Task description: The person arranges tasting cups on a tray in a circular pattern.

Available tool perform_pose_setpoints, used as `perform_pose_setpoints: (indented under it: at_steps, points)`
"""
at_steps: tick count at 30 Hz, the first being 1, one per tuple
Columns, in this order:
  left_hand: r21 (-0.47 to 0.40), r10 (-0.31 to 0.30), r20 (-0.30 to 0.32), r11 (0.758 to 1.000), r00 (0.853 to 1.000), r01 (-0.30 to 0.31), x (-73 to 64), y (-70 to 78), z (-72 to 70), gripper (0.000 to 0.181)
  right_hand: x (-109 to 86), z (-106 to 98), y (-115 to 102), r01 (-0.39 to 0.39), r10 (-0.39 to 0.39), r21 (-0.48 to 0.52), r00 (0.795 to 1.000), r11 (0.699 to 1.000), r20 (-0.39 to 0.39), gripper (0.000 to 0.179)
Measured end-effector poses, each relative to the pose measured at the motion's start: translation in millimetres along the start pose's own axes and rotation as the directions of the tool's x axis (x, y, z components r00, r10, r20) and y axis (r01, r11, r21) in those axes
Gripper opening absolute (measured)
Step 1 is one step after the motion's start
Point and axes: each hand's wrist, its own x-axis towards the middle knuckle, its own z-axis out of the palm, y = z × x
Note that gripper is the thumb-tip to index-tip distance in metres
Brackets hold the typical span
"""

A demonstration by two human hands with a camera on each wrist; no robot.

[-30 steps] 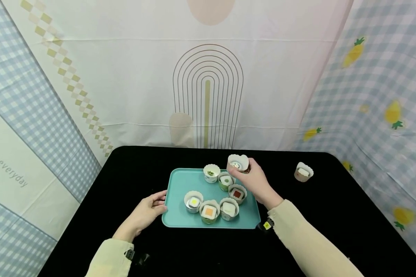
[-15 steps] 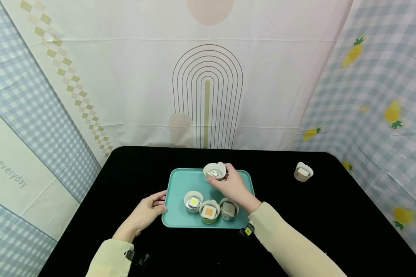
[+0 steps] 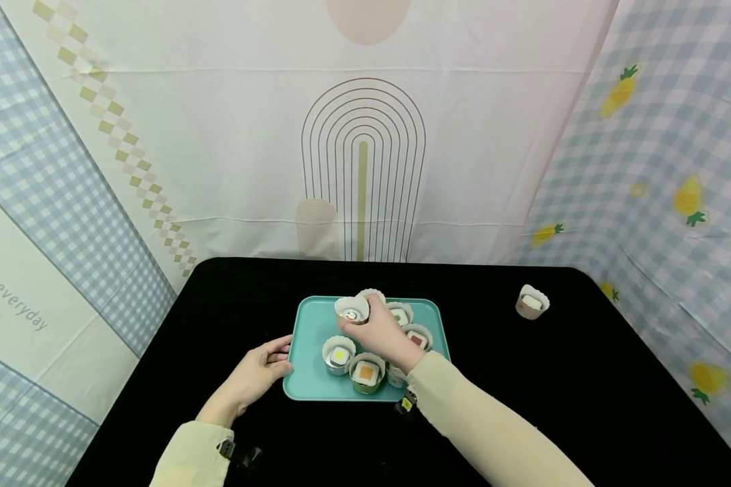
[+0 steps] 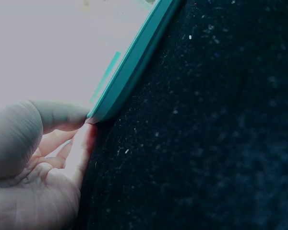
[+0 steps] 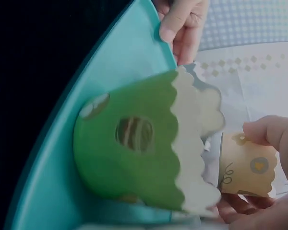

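My right hand (image 3: 380, 331) grips a scalloped paper baking cup (image 3: 351, 308) over the back left of the turquoise tray (image 3: 307, 382). A small white piece sits inside it; in the right wrist view the cup's tan side (image 5: 247, 167) shows between thumb and fingers. My left hand (image 3: 256, 372) pinches the tray's left edge, thumb at the rim in the left wrist view. In front of the held cup stand a cup with a yellow-centred piece (image 3: 338, 356) and a green cup with an orange-topped piece (image 3: 367, 373). My right hand and forearm partly hide cups behind and beside them.
On the tray's right side are a cup with a red-topped piece (image 3: 418, 337) and another cup (image 3: 400, 312). A lone tan cup (image 3: 532, 303) stands on the black table (image 3: 493, 379) to the right. A patterned curtain (image 3: 231, 135) hangs behind the table.
My right hand has carried the held cup leftward across the tray, from its back right corner toward the back left. Cups on the right have come back into sight. My left hand stays put.
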Motion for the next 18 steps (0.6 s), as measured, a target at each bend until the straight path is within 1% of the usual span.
perform_pose_setpoints:
  at_steps: [2, 7, 11, 14, 18]
  points:
    - [-0.005, 0.001, -0.001, 1.000, 1.000, -0.001, -0.2, 0.7, 0.0, 0.055, 1.1, 4, -1, -0.007, 0.007, -0.008, 1.000, 1.000, 0.008, 0.052]
    - [-0.016, 0.014, -0.004, 1.000, 1.000, -0.014, -1.3, 2.1, 0.7, 0.056, 2.9, 11, -4, -0.034, 0.033, -0.054, 0.999, 0.998, -0.019, 0.054]
    - [-0.014, 0.014, -0.009, 1.000, 1.000, -0.014, -1.5, 2.6, 0.9, 0.056, 5.0, 16, -6, -0.053, 0.052, -0.059, 0.998, 0.997, -0.030, 0.064]
    - [-0.012, 0.008, -0.008, 1.000, 1.000, -0.008, -1.6, 3.2, 0.9, 0.056, 6.7, 19, -6, -0.051, 0.049, -0.057, 0.998, 0.997, -0.029, 0.066]
    - [-0.009, 0.011, -0.009, 1.000, 1.000, -0.011, -1.4, 2.9, 0.6, 0.056, 8.2, 22, -6, -0.035, 0.033, -0.080, 0.999, 0.996, -0.026, 0.062]
